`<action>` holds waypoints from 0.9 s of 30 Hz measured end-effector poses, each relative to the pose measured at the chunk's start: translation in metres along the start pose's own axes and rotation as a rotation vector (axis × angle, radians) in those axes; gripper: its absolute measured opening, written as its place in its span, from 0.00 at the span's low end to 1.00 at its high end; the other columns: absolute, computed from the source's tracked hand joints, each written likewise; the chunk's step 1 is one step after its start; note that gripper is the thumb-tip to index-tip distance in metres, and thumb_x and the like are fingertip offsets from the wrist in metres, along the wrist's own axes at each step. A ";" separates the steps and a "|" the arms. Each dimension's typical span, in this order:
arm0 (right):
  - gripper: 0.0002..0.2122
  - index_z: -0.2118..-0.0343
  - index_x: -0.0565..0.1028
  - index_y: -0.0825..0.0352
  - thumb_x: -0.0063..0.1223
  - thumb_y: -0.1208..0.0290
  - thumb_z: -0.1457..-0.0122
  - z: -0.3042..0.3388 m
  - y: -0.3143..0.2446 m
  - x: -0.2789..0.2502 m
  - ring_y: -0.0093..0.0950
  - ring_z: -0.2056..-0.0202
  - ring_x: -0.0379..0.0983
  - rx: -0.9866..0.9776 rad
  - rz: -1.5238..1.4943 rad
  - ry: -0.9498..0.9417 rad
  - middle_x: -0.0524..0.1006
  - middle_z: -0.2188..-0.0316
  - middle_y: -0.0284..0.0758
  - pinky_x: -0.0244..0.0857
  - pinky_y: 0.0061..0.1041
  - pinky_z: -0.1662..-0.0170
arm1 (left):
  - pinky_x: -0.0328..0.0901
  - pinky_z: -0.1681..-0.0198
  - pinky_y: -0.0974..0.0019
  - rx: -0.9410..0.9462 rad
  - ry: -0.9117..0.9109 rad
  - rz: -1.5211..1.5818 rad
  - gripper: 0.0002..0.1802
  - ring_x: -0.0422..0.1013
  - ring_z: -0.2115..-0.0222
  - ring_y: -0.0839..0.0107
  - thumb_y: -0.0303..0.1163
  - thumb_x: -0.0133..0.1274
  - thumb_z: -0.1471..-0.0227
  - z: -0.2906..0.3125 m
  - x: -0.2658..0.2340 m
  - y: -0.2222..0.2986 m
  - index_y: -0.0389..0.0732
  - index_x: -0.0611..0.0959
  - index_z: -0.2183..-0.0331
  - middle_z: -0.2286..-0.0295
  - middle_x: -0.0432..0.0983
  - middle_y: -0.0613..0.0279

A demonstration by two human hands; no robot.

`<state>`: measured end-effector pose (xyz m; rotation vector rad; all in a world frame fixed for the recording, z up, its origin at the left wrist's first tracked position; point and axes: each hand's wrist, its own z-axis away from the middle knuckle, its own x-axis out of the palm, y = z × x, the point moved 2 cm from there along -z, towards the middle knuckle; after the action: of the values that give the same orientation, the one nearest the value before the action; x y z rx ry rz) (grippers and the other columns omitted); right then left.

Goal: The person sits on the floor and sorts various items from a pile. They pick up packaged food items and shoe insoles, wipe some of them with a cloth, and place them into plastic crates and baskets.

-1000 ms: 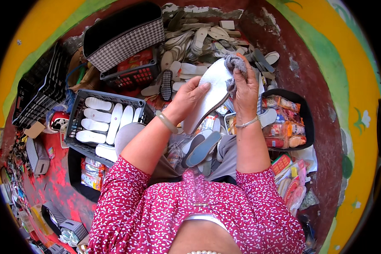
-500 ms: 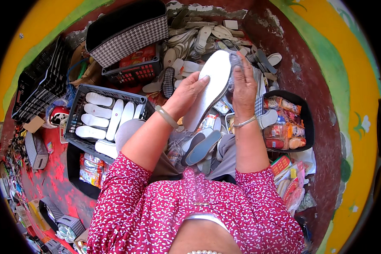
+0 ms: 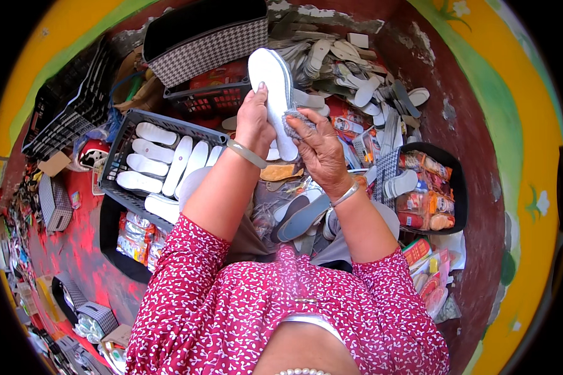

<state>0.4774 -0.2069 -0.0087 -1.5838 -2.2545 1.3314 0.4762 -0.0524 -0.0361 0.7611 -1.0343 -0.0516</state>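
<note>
A white shoe sole (image 3: 270,75) stands on end in front of me, its pale face turned up and a grey line along its edge. Gripping it around the middle of its left side is my left hand (image 3: 254,119), thumb on the white face. My right hand (image 3: 322,147) pinches a fuzzy grey cloth (image 3: 299,122) and presses it to the sole's right edge, near the lower end. Below my hands, grey and white soles (image 3: 303,217) lie in a loose heap between my knees.
At left, a dark plastic crate (image 3: 116,147) holds several white soles. Behind it stands a houndstooth box (image 3: 209,59). Piled soles (image 3: 331,56) spread along the far wall. A fabric bin (image 3: 460,187) with packaged goods stands at right, stacked black crates (image 3: 69,106) at far left.
The sole has moved left and turned more upright. My right hand with the grey cloth has come down and left, from the sole's upper right edge to its lower right edge.
</note>
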 end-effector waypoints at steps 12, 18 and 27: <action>0.19 0.59 0.77 0.63 0.52 0.86 0.56 0.006 -0.012 -0.012 0.36 0.53 0.65 -0.212 0.278 -0.182 0.69 0.53 0.39 0.61 0.28 0.51 | 0.62 0.54 0.51 0.105 0.238 0.230 0.18 0.68 0.62 0.57 0.37 0.37 0.40 -0.018 -0.017 0.031 0.34 0.70 0.56 0.61 0.71 0.53; 0.18 0.59 0.77 0.62 0.52 0.85 0.55 0.018 0.006 -0.011 0.35 0.55 0.68 -0.066 0.242 -0.198 0.69 0.53 0.40 0.63 0.28 0.53 | 0.61 0.52 0.48 0.066 0.262 0.389 0.18 0.67 0.59 0.58 0.36 0.36 0.40 -0.027 -0.019 0.034 0.35 0.69 0.53 0.58 0.70 0.53; 0.20 0.58 0.76 0.65 0.50 0.87 0.56 -0.009 -0.016 -0.003 0.37 0.51 0.66 -0.315 0.384 0.027 0.68 0.50 0.41 0.62 0.30 0.49 | 0.61 0.50 0.48 -0.018 0.218 0.312 0.19 0.67 0.57 0.56 0.34 0.35 0.39 -0.033 -0.028 0.010 0.33 0.66 0.51 0.56 0.67 0.51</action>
<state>0.4718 -0.2051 0.0094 -2.2159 -2.3149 1.0432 0.4838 -0.0164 -0.0604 0.5683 -0.9319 0.2838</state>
